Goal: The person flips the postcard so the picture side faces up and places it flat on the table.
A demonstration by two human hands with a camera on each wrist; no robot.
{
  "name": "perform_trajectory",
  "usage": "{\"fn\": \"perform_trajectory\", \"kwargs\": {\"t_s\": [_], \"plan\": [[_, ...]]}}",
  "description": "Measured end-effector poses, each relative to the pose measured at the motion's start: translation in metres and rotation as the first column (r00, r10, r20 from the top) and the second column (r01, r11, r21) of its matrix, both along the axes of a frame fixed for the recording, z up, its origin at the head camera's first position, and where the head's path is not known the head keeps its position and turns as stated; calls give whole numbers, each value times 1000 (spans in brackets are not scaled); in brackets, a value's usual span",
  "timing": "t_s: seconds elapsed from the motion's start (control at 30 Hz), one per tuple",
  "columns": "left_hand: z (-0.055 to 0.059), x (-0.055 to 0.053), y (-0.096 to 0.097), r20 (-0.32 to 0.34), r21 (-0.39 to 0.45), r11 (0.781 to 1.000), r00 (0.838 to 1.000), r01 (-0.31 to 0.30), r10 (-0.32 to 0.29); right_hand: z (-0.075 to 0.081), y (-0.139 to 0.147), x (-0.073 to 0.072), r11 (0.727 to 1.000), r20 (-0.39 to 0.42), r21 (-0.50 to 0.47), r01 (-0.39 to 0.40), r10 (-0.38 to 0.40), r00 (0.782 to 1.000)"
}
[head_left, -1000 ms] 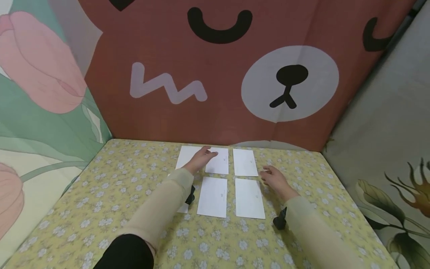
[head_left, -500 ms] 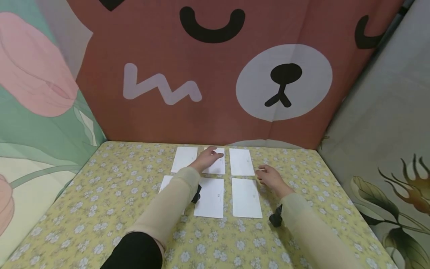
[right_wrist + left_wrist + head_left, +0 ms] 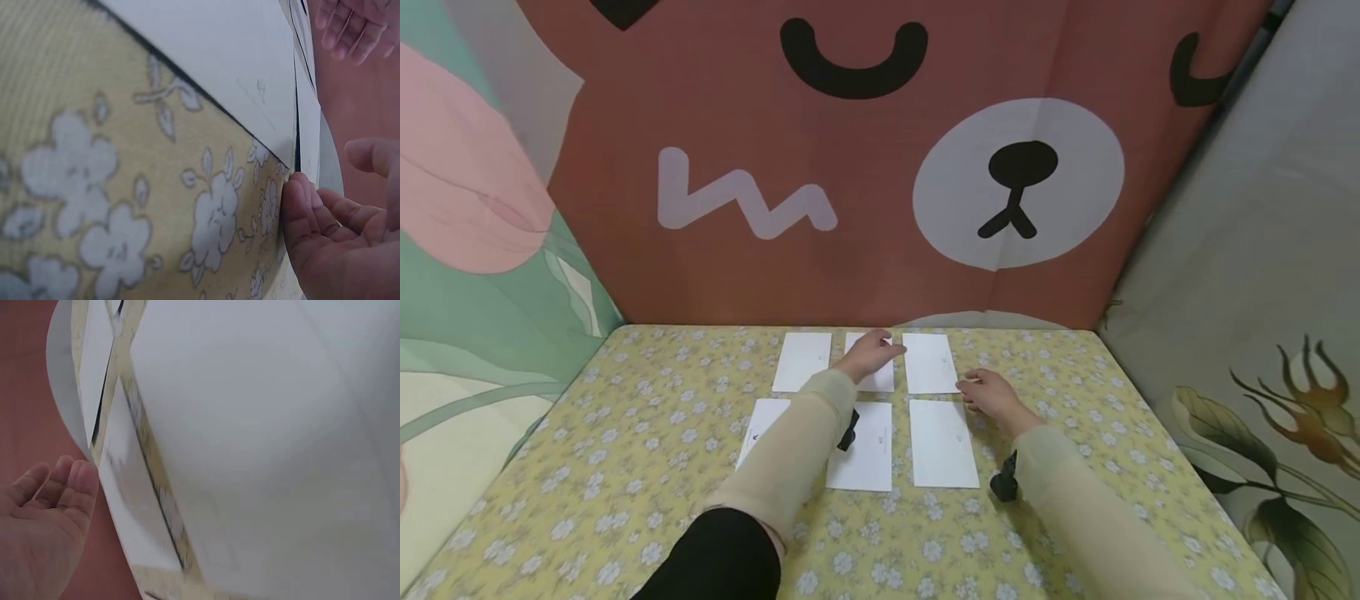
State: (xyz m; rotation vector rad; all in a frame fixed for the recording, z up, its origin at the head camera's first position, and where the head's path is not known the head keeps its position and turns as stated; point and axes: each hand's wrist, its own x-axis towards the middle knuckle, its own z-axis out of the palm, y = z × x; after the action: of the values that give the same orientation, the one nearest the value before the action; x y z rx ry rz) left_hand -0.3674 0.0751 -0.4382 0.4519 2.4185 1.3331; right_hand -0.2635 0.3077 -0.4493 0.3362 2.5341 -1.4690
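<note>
White paper cards lie face-flat in two rows on the flowered cloth. My left hand (image 3: pixel 871 354) is over the back middle card (image 3: pixel 880 379), its fingertips near the left edge of the back right card (image 3: pixel 929 364). In the left wrist view the fingers of the left hand (image 3: pixel 50 519) are loosely bent with nothing between them. My right hand (image 3: pixel 995 398) is low beside that back right card's near right corner. Fingertips of the right hand (image 3: pixel 344 231) meet or nearly meet a card's edge in the right wrist view, thumb apart; contact is hard to tell.
Front cards lie nearer me: a right one (image 3: pixel 943 444), a middle one (image 3: pixel 861 450) and a left one (image 3: pixel 762 421) partly behind my left sleeve. A back left card (image 3: pixel 802 362) sits beyond. A brown printed curtain (image 3: pixel 880 275) closes off the table's far edge.
The head view has turned slightly right, shifting the scene left. My left hand has moved right across the back middle card toward the back right one. The right hand stays near that card's corner.
</note>
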Motion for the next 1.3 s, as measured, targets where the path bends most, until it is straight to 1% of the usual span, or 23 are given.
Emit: {"fn": "perform_trajectory", "kwargs": {"t_s": [0.13,0.2,0.33,0.43,0.57,0.7,0.83,0.9,0.97,1.13,1.2,1.3], "plan": [[-4,-1,9,24,-15,1000,1000,1,-1,1,-3,0,1000,-8,27,-11,11,1000],[-4,-2,13,21,-16,1000,1000,-4,4,1,-3,-2,999,-11,41,-1,2,1000],[-5,-4,20,24,-3,999,999,-38,38,-1,-5,-6,998,-10,62,26,-25,1000],[-8,-3,24,48,6,999,997,-54,54,-3,-6,-9,995,3,95,41,-41,999],[-11,-2,32,75,16,999,996,-52,51,-3,-7,-12,984,-4,163,75,-76,997],[-13,-3,38,78,7,998,995,-68,67,-2,-9,-16,966,-11,236,110,-111,994],[-15,-4,43,91,7,997,992,-83,82,-2,-11,-19,946,5,302,117,-125,992],[-14,-3,43,106,15,996,991,-87,84,-3,-13,-21,935,7,337,113,-122,992],[-13,-1,44,104,23,996,991,-89,86,-2,-14,-23,923,3,371,102,-111,994],[-10,1,46,73,14,995,992,-100,98,2,-17,-25,891,-5,448,75,-82,997],[-9,2,47,67,5,994,992,-106,106,4,-19,-25,881,-8,467,80,-86,996],[-8,2,50,84,-8,993,990,-116,116,7,-23,-26,863,-9,497,92,-102,995]]}}
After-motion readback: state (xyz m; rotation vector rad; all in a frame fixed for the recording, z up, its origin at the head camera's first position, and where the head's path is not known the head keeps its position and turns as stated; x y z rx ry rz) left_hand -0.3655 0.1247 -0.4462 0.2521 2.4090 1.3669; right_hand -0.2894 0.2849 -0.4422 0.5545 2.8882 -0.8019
